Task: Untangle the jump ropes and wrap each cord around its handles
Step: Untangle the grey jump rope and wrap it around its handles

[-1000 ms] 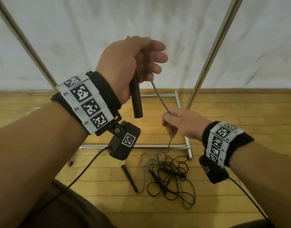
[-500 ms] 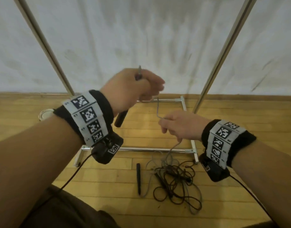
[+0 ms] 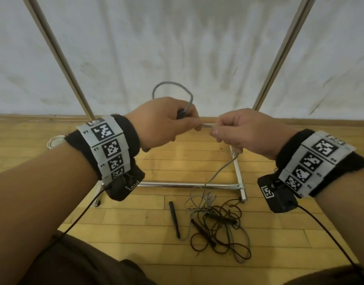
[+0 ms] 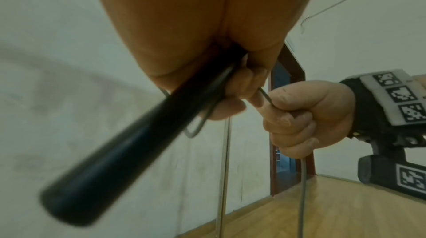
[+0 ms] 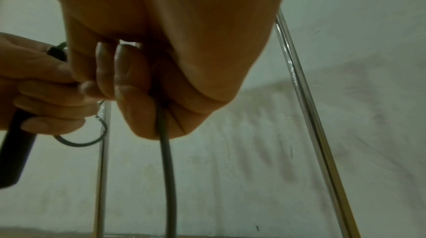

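My left hand [image 3: 166, 122] grips a black jump-rope handle [image 4: 119, 152], its top end showing by the thumb [image 3: 181, 114]. A grey cord [image 3: 170, 84] loops up from that handle and comes back along it under my fingers. My right hand [image 3: 238, 130] holds the same grey cord [image 5: 164, 160] in its fist just right of the left hand; the cord hangs from it to the floor. On the floor lie another black handle [image 3: 174, 215] and a tangle of grey and dark cords [image 3: 218, 221] with further handles in it.
A metal rack frame stands ahead: two slanted poles [image 3: 283, 52] against a white cloth backdrop and a base bar [image 3: 185, 184] on the wooden floor, just behind the tangle. A white coil [image 3: 53, 140] lies at the far left. My dark trouser leg [image 3: 78, 262] fills the bottom left.
My left hand came down and turned, and my right hand rose to meet it. A loop of grey cord now stands above the left hand, laid along the handle.
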A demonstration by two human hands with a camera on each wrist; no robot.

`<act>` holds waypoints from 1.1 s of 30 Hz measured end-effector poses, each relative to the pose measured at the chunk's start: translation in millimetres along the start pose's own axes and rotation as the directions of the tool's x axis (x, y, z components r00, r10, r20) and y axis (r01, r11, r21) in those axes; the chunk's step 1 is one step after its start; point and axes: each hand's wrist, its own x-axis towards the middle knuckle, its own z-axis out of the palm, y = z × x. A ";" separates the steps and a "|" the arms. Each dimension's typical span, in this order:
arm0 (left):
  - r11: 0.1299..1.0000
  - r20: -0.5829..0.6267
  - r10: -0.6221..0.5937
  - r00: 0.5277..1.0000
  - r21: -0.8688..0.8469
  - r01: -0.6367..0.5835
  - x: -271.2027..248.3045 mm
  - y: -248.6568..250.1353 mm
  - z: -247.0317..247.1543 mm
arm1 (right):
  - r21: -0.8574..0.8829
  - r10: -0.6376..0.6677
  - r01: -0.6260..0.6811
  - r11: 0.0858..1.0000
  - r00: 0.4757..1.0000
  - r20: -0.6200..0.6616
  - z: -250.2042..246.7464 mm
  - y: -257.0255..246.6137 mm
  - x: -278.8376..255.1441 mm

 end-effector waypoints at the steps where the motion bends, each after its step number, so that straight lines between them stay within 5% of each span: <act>1: 1.000 -0.036 -0.015 0.999 0.011 0.015 0.6 -2.7 -3.8 | 0.005 0.003 -0.003 1.000 1.000 -0.008 -2.0 4.4 0.0; 9: 0.990 -0.181 -0.132 0.975 0.025 0.139 4.6 -31.3 -22.8 | 0.083 0.112 -0.113 0.990 0.994 0.009 -10.4 45.8 -1.1; 16: 0.956 -0.327 -0.289 0.900 -0.138 0.257 2.0 -57.4 -41.2 | -0.010 0.252 -0.253 0.968 0.968 -0.012 -20.1 99.2 -13.8; 19: 0.935 -0.247 -0.348 0.905 -0.166 0.314 0.6 -65.7 -33.2 | -0.160 0.320 -0.321 0.934 0.947 -0.032 -20.0 112.9 -11.5; 23: 0.864 -0.085 -0.307 0.948 -0.442 0.241 0.2 -64.0 -12.7 | -0.424 0.298 -0.298 0.855 0.952 -0.069 -13.6 95.6 -1.6; 27: 0.897 0.026 -0.174 0.984 -0.409 0.169 2.1 -48.3 6.9 | -0.300 0.165 -0.160 0.940 0.986 -0.009 0.5 57.2 4.4; 33: 0.970 0.132 -0.057 0.990 -0.227 0.086 3.4 -19.5 23.8 | 0.226 0.035 -0.050 0.973 0.997 0.069 12.9 0.1 -1.8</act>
